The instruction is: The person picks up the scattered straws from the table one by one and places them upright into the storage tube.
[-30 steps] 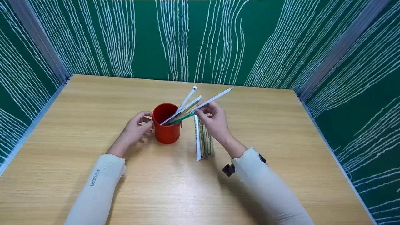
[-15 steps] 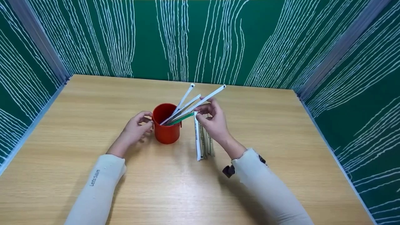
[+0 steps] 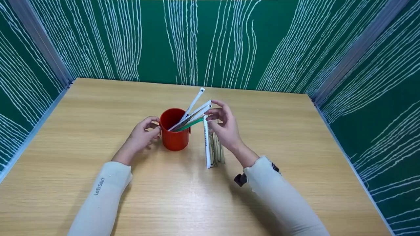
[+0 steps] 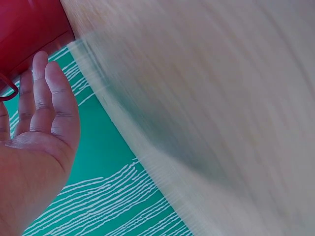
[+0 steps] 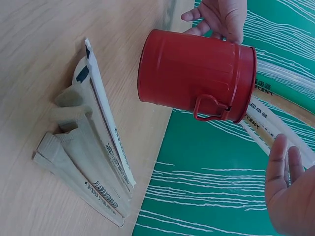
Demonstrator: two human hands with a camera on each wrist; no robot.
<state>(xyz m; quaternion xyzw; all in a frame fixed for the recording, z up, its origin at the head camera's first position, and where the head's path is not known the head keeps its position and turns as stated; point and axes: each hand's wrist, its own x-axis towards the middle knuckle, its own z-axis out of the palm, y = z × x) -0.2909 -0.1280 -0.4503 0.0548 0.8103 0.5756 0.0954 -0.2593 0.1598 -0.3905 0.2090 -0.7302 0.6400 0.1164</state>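
A red metal cup (image 3: 175, 141) stands near the middle of the table. My left hand (image 3: 141, 135) holds it at its left side, thumb and index finger by the handle, the other fingers (image 4: 63, 98) extended in the left wrist view. Several paper-wrapped drinking straws lean out of the cup to the right, among them a white straw (image 3: 195, 100) and a green straw (image 3: 194, 124). Beside their upper ends is my right hand (image 3: 228, 129), fingers loosely bent with nothing gripped. Under it lies a row of wrapped straws, a white one (image 3: 207, 147) and several tan ones (image 5: 86, 152).
The wooden table (image 3: 157, 203) ends at green walls (image 3: 154, 39) with white wavy lines at the back and sides. A second wire handle (image 5: 209, 109) sticks out from the cup on the side toward the row of straws.
My right hand has let go of a white straw, which slid down into the cup and now leans with the others. The left hand and the cup have stayed in place.
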